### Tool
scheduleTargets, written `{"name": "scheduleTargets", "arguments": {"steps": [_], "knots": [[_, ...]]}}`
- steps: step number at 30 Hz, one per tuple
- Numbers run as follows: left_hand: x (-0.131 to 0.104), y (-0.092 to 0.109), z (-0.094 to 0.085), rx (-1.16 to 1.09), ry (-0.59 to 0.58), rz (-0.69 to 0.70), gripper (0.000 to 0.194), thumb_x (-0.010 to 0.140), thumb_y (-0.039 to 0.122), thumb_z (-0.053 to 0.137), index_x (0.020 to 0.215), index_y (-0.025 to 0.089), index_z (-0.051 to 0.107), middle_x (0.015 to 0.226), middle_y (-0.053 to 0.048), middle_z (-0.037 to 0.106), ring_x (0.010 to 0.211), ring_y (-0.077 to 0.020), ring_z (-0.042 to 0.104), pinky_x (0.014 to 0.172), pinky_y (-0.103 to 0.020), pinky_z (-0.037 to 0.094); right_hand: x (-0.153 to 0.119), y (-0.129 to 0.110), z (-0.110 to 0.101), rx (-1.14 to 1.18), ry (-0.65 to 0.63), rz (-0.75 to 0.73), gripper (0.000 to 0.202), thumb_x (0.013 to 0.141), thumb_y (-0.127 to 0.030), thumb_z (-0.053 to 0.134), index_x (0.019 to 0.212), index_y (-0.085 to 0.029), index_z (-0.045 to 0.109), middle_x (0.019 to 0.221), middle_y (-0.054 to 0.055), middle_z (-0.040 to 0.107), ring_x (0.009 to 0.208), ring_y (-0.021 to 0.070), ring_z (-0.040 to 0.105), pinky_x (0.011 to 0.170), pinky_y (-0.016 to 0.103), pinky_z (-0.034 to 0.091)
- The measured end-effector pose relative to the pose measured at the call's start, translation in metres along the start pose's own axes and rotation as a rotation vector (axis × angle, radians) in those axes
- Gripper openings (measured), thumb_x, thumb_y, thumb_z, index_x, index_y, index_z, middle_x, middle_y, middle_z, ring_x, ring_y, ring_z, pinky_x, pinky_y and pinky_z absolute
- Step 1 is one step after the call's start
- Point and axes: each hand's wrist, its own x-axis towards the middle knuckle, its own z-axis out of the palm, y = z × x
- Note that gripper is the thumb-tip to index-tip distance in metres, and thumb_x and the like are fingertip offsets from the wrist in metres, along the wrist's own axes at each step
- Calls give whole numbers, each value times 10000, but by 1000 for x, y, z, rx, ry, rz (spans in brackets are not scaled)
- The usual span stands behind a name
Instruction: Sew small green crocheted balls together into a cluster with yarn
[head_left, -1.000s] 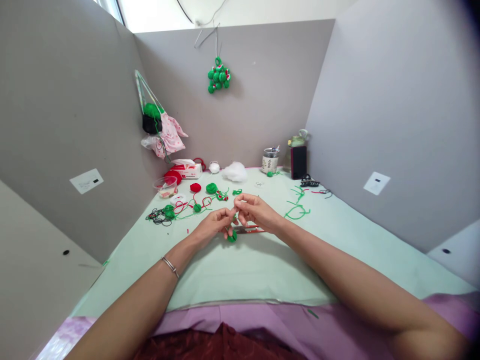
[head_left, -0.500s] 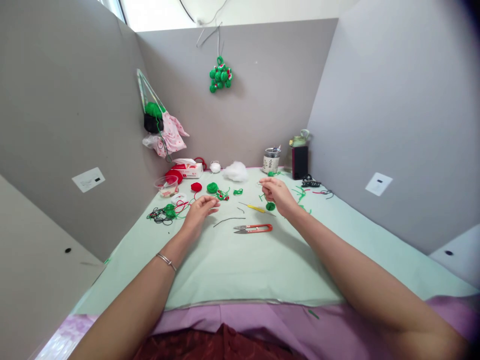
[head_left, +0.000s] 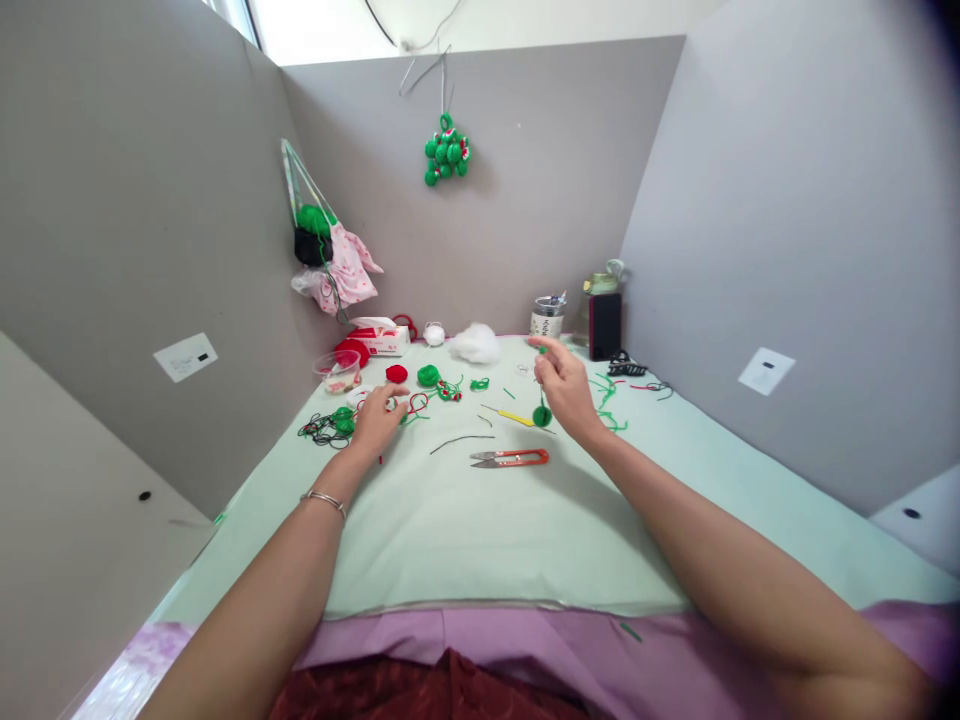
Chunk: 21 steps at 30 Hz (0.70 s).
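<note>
My left hand point(head_left: 381, 418) hovers over or touches loose yarn at the left of the mat, its fingers apart and curved downward. Beside it lie a tangle of black yarn point(head_left: 321, 431) and a strand of red yarn point(head_left: 418, 403). My right hand point(head_left: 566, 388) is closed, its index finger stretched out, pinching a green yarn strand. From that strand hangs a small green crocheted ball point(head_left: 541, 415). Just behind the ball lies a yellow-handled crochet hook point(head_left: 514, 416). Orange thread snips point(head_left: 511, 458) rest between my hands, nearer to me.
Toward the back are a red yarn ball point(head_left: 397, 374), a green yarn ball point(head_left: 428, 376), white stuffing point(head_left: 476, 344), a tissue box point(head_left: 381, 338) and a pen tin point(head_left: 547, 318). A black phone-like slab point(head_left: 604, 327) leans at right. Grey partitions point(head_left: 487, 230) enclose the table.
My left hand has moved left to the yarn, its fingers spreading. The right index finger has stretched out, and the green ball hangs more plainly below that hand. The view has shifted slightly.
</note>
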Motion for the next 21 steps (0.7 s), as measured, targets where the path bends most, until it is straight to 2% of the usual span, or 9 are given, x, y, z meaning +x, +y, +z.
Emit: {"name": "scheduleTargets", "arguments": {"steps": [2,4,6,8,12,14,16,18,21], "knots": [[-5,-4,4,231,-120,90,188,696,254,655,876,239,706,1013,-79,670,1053,-287,554,997,-439,396,-3,-11,0,48,18,-21,318,903,-272,449,1153,-201,633,650,-16,444,603,156,425,605,286,363],[-8,-7,6,324,-203,132,131,694,240,654,815,236,703,983,-82,672,1050,-295,549,1018,-451,375,-7,-18,0,72,6,-30,291,915,-288,454,1120,-204,644,651,-14,441,604,153,426,598,282,359],[-10,-8,7,320,-237,148,39,687,221,654,718,229,677,980,-82,675,1061,-296,551,1038,-448,359,-9,-21,1,75,-12,-24,267,921,-307,462,1073,-201,655,652,-9,448,610,152,439,603,281,366],[-11,-7,9,318,-257,163,31,709,221,638,683,224,656,1014,-84,676,1087,-294,552,1047,-446,355,-10,-20,0,74,-15,-16,257,922,-314,465,1043,-197,659,655,-6,458,615,151,449,609,279,375],[-19,5,17,270,-250,195,70,786,265,601,771,227,657,1107,-85,672,1184,-290,531,1067,-443,348,0,-3,-2,5,-5,-9,275,921,-298,447,1029,-182,671,657,-2,487,601,150,456,596,273,380],[-25,12,23,226,-236,220,76,809,263,586,819,231,654,1121,-80,668,1209,-284,522,1073,-439,344,9,12,1,-168,-67,46,333,936,-261,390,1082,-158,671,693,21,556,616,162,496,603,279,399],[-31,19,29,186,-217,237,77,821,250,573,843,234,644,1100,-71,669,1192,-275,529,1058,-428,359,20,27,11,-491,-242,139,378,956,-209,335,1128,-148,666,834,65,663,745,181,585,704,291,447],[-34,23,32,173,-211,241,95,838,239,545,863,234,636,1092,-63,665,1162,-263,539,1025,-414,386,30,43,26,-577,-349,165,283,919,-148,445,1021,-127,707,948,107,710,885,212,625,816,314,461],[-36,24,33,178,-196,218,115,846,230,519,880,227,629,1078,-60,664,1167,-260,536,1008,-406,395,39,60,51,-669,-454,176,212,914,-146,551,1053,-84,699,1029,154,707,993,246,636,896,352,477]]}}
